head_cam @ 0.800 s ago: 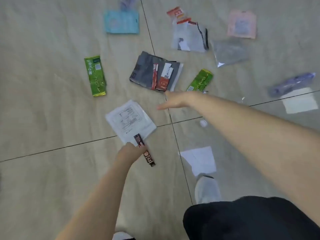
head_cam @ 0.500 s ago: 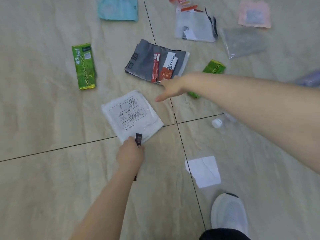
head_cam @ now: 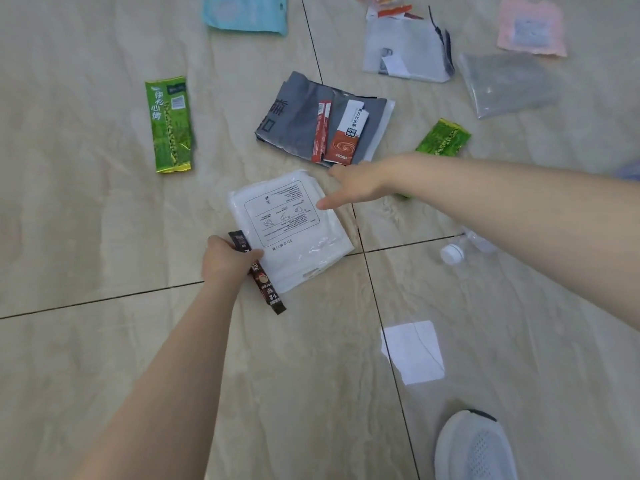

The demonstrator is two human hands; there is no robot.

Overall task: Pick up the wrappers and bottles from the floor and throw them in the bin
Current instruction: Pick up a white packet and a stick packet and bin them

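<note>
My left hand (head_cam: pixel 227 259) grips a dark brown stick wrapper (head_cam: pixel 268 291) at the lower left corner of a white printed packet (head_cam: pixel 291 233) lying on the tiled floor. My right hand (head_cam: pixel 353 185) hovers at the packet's upper right edge, fingers spread and holding nothing. Beyond it lies a grey bag (head_cam: pixel 294 116) with two red sachets (head_cam: pixel 341 133) on top. A clear bottle with a white cap (head_cam: pixel 453 252) lies partly hidden under my right forearm. No bin is in view.
More litter lies around: a long green wrapper (head_cam: pixel 169 124) at left, a small green wrapper (head_cam: pixel 443 138), a blue packet (head_cam: pixel 246 12), white and clear bags (head_cam: pixel 405 53), a pink packet (head_cam: pixel 531 27), a white paper (head_cam: pixel 412 351). My white shoe (head_cam: pixel 474 445) stands at bottom right.
My right hand moved down and left, from near the grey bag to the white packet's edge. My left hand keeps the brown stick wrapper, now showing more of it, at the packet's corner.
</note>
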